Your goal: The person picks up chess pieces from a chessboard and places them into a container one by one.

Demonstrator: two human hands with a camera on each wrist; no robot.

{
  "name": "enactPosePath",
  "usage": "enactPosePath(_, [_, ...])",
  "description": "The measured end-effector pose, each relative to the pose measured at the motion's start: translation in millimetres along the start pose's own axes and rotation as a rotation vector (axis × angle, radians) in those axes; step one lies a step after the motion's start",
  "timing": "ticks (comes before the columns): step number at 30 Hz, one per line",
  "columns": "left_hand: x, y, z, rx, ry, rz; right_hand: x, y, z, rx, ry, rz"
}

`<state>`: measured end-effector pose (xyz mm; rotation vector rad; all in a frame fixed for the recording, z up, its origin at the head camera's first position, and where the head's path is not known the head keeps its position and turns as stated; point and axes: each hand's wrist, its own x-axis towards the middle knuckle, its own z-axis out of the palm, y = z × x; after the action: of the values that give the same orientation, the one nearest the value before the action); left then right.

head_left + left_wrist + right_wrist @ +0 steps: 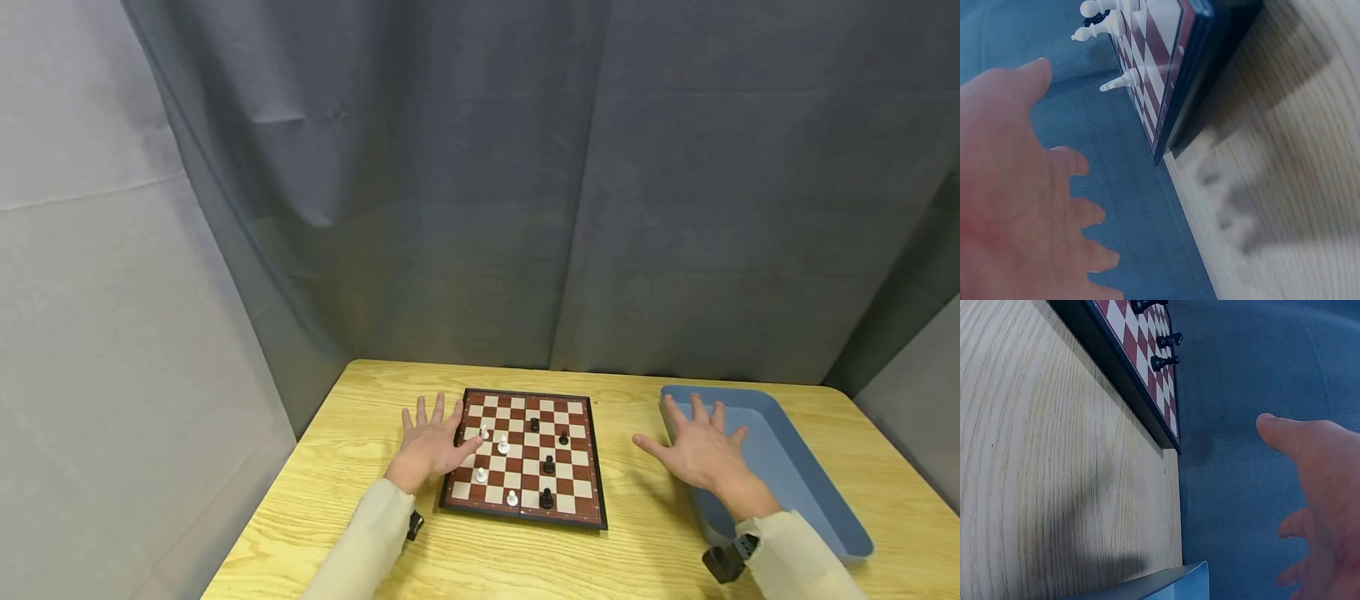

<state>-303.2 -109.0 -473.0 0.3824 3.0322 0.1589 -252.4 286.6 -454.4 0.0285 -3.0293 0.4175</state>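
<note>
A red-and-white chessboard (522,454) with a dark rim lies on the table, bearing several white chess pieces (503,445) on its left half and several black chess pieces (549,465) on its right half. My left hand (429,448) hovers at the board's left edge, fingers spread and holding nothing; its thumb reaches over the board in the head view. In the left wrist view the palm (1010,181) faces the camera, apart from the pieces. My right hand (705,450) is spread above the left side of a blue tray (817,475), also holding nothing.
The wooden table (300,533) has its far edge against a dark grey curtain (480,183). A light grey cloth wall (112,317) stands at the left. The tray's raised rim lies to the right of the board, with a strip of tabletop between them.
</note>
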Motion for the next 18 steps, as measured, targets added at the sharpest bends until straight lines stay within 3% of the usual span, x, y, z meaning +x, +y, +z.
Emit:
enactPosePath(10, [2.5, -5.0, 1.1, -0.009, 0.009, 0.017, 1, 1, -2, 0.008, 0.009, -0.002])
enactPosePath(18, [5.9, -7.8, 15.5, -0.021, -0.019, 0.071, -3, -1, 4, 0.041, 0.042, -0.056])
